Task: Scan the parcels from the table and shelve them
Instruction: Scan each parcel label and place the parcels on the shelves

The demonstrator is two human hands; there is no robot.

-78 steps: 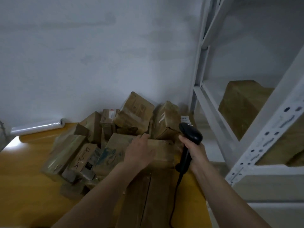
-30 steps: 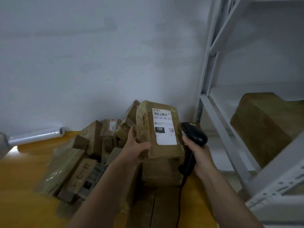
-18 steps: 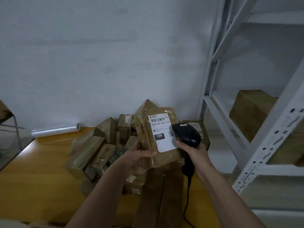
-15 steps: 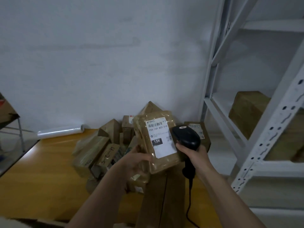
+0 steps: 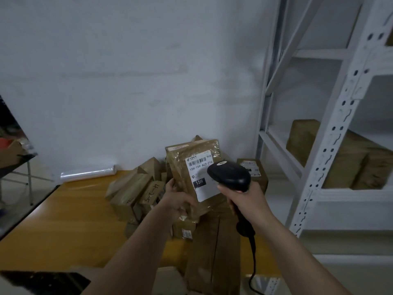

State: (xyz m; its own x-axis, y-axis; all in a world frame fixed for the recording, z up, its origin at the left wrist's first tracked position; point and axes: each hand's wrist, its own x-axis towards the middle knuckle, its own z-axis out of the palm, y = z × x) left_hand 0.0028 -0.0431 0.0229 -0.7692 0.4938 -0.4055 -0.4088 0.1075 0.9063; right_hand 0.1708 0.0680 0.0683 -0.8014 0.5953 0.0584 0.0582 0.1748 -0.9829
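Parcel point(image 5: 191, 158) in brown wrap, flat and oblong, stands nearly upright above the bench point(image 5: 70, 220), lifted clear of the heap. Shiny tape creases across its face. A white label point(image 5: 201, 177) sits on the side turned toward the person, with a barcode at the top, the print "15H-159-A03-210" under it, and a black block reading "15H" lower down.

The left hand point(image 5: 176, 201) holds the parcel by its lower left edge. Its fingers point(image 5: 170, 187) curl around that edge and the thumb presses on the front, so the grip is closed on the wrap.

The right hand point(image 5: 244, 199) is wrapped tight around the handle of a black scanner point(image 5: 229, 177). The scanner's head lies just in front of the label's right part and covers some of it. Its cord point(image 5: 252, 262) hangs down from the handle past the bench edge.

Behind and below the held parcel, other parcels point(image 5: 136, 190) lie heaped on the yellow bench against the wall; one bears a handwritten mark. A long box point(image 5: 212, 245) lies flat under the hands. A roll of clear film point(image 5: 88, 172) rests at the bench's far edge. At right, a white rack point(image 5: 331, 150) carries brown boxes point(image 5: 350, 160) on one shelf.
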